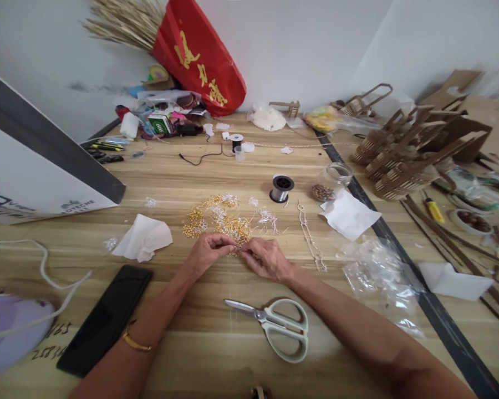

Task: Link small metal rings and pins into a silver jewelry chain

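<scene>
My left hand (213, 249) and my right hand (266, 259) meet at the near edge of a loose pile of gold and silver jewelry findings (233, 226). Both are closed in a pinch, fingertips almost touching; the tiny piece between them is too small to name. Just right of the pile lie thin silver pins (268, 220). A beaded chain (309, 238) is stretched out farther right. Behind the pile stands a spool of silver wire (281, 189). Scissors with pale green handles (285, 328) rest on the table below my right hand, blades slightly apart or together, I cannot tell.
A black phone (105, 320) and a crumpled tissue (143, 238) lie on the left. On the right are a glass jar of beads (336, 176), a white paper (350, 215), clear plastic bags (380, 274) and small woven baskets (399, 160). A red bag (199, 61) leans against the wall.
</scene>
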A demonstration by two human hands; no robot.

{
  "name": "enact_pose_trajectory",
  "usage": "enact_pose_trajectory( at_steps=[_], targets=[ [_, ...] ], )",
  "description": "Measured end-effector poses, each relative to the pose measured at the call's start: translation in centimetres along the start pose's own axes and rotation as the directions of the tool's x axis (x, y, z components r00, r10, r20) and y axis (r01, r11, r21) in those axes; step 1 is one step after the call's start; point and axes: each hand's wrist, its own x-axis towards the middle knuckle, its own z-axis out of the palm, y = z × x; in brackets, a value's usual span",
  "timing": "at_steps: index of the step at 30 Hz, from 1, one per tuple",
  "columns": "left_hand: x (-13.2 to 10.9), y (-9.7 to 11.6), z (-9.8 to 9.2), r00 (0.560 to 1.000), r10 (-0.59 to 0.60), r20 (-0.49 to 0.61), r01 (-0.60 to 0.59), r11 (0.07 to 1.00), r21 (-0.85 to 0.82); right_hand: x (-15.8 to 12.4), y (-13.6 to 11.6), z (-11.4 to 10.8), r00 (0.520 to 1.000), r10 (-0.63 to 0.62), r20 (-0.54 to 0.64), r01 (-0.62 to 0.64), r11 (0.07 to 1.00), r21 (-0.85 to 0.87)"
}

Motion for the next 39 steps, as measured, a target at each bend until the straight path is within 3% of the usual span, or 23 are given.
enact_pose_trajectory(
  at_steps=[8, 23, 39],
  targets=[
    [0.00, -0.24, 0.01, 0.999, 0.025, 0.020, -0.025, 1.000, -0.010, -0.04, 0.13, 0.13, 1.000, 0.009, 0.006, -0.009, 1.000, 0.008],
    [-0.14, -0.01, -0.10, 0.999, -0.031, 0.039, 0.035, 0.995, -0.091, -0.05, 0.12, 0.09, 0.998, 0.056, 0.023, -0.056, 0.998, 0.004],
    [-0.08, -0.57, -0.47, 0.998, 0.016, 0.054, -0.012, 0.997, -0.080, -0.23, 0.29, 0.29, 0.998, 0.050, 0.024, -0.051, 0.999, 0.016]
  ],
)
